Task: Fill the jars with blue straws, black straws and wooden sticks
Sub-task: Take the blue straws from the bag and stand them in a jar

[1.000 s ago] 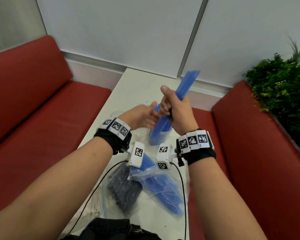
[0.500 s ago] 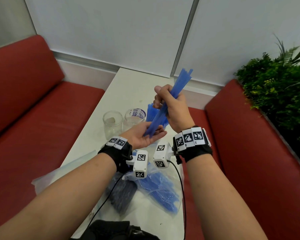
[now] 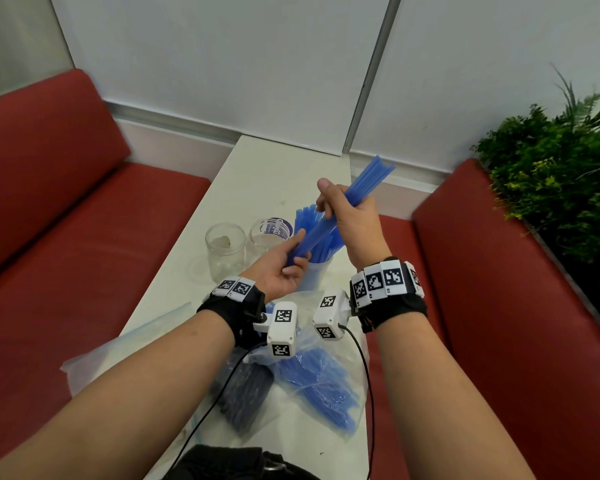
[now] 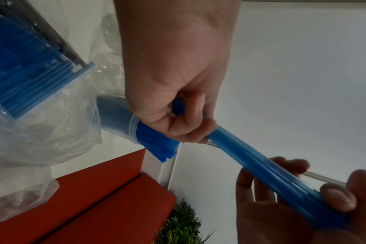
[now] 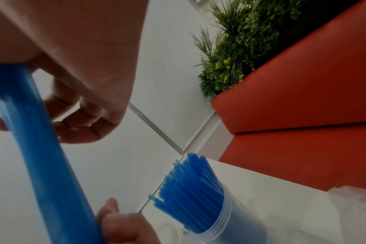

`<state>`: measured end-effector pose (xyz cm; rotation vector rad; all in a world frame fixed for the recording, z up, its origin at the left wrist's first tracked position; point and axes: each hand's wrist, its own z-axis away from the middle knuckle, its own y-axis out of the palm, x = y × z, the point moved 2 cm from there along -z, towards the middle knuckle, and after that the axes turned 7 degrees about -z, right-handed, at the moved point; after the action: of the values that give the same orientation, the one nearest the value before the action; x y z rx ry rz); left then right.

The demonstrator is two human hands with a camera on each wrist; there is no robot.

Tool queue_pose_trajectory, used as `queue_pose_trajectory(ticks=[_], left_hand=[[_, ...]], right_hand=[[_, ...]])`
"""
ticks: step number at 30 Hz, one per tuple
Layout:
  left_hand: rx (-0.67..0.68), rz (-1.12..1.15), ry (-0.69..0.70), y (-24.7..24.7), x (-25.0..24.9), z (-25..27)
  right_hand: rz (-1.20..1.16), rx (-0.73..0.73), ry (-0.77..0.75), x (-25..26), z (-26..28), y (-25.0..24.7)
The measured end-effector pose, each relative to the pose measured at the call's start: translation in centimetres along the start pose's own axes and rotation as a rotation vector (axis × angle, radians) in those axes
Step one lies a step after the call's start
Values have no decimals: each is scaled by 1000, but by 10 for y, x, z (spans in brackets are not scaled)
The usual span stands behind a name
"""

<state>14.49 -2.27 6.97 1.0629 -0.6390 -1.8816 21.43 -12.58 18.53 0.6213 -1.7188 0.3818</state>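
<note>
We saw a bundle of blue straws (image 3: pixel 340 220) held tilted in the air above the white table (image 3: pixel 274 174), its upper end pointing toward the table's far right corner. The right hand (image 3: pixel 352 226) was curled around the bundle's middle, thumb up. The left hand (image 3: pixel 279 268) sat palm-up under the lower end, its thumb and fingers pinching the straws there. Just below the hands, near the table's right edge, stood a clear jar (image 3: pixel 314 277) already packed with upright blue straws (image 5: pixel 190 189). To its left, two more glass jars (image 3: pixel 225 251) stood side by side; one seemed to hold only a small pale scrap. At the near edge lay a plastic bag of blue straws (image 3: pixel 323 386), with a bag of black straws (image 3: pixel 245 393) touching its left side. Another clear bag (image 3: pixel 125 344) hung over the left edge. Red seats (image 3: pixel 66 237) flanked the table, and green foliage (image 3: pixel 551 174) stood behind the right seat.
</note>
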Motion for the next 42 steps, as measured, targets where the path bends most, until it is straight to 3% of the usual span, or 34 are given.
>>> queue_pose_trajectory(ticks=[6, 10, 14, 16, 22, 26, 31, 35, 37, 40, 42], left_hand=[[-120, -56, 149, -11, -6, -13], [-201, -128, 178, -26, -14, -19], [-256, -109, 209, -32, -14, -26], [-289, -211, 218, -38, -14, -31], [-314, -731, 158, -59, -7, -47], [-328, -1292, 299, -68, -1, -65], [-33, -1998, 157, -73, 24, -72], [75, -2421, -55, -77, 45, -71], [166, -2639, -66, -79, 51, -69], [181, -2805, -108, -77, 49, -68], [174, -2825, -109, -73, 45, -69]], right_hand=[[315, 223, 139, 7, -14, -19], [285, 377, 354, 14, -27, -37], [248, 353, 431, 6, -42, -43], [290, 325, 455, -3, -51, -43], [519, 242, 488, -39, -78, -49], [556, 126, 411, -53, -91, -53], [624, 88, 453, -84, -89, -46], [706, 78, 434, -109, -77, -38], [755, 71, 389, -115, -75, -35], [764, 74, 350, -115, -78, -36], [741, 16, 224, -111, -80, -36]])
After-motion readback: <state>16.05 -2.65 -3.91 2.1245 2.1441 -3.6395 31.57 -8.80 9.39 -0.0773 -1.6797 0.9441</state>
